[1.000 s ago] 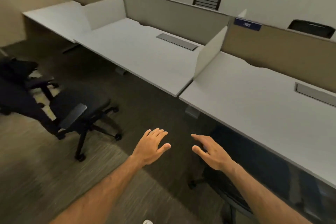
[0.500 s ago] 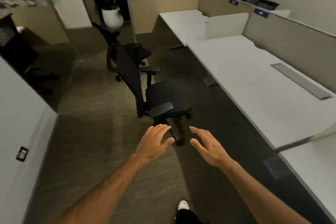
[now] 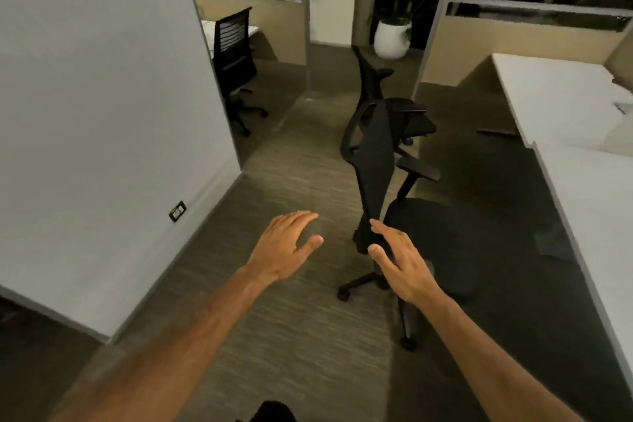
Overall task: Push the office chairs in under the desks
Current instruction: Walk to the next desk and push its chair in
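A black office chair (image 3: 375, 161) stands in the aisle just ahead, its backrest edge-on to me and its seat toward the white desks (image 3: 589, 188) on the right. A second black chair (image 3: 407, 116) stands right behind it, farther off. My right hand (image 3: 399, 260) is open in the air in front of the near chair's lower backrest; I cannot tell whether it touches. My left hand (image 3: 286, 247) is open too, fingers spread, over the carpet left of the chair. Both hands hold nothing.
A grey wall corner (image 3: 205, 113) juts into the aisle on the left. Beyond it a mesh-backed chair (image 3: 233, 55) sits at another desk. A white planter (image 3: 392, 36) and beige partitions (image 3: 513, 41) close the far end. Striped carpet runs along the aisle.
My view has swung left from the desks to the aisle. The near chair now sits directly in front of my hands, closer than before. Both hands stay open and raised.
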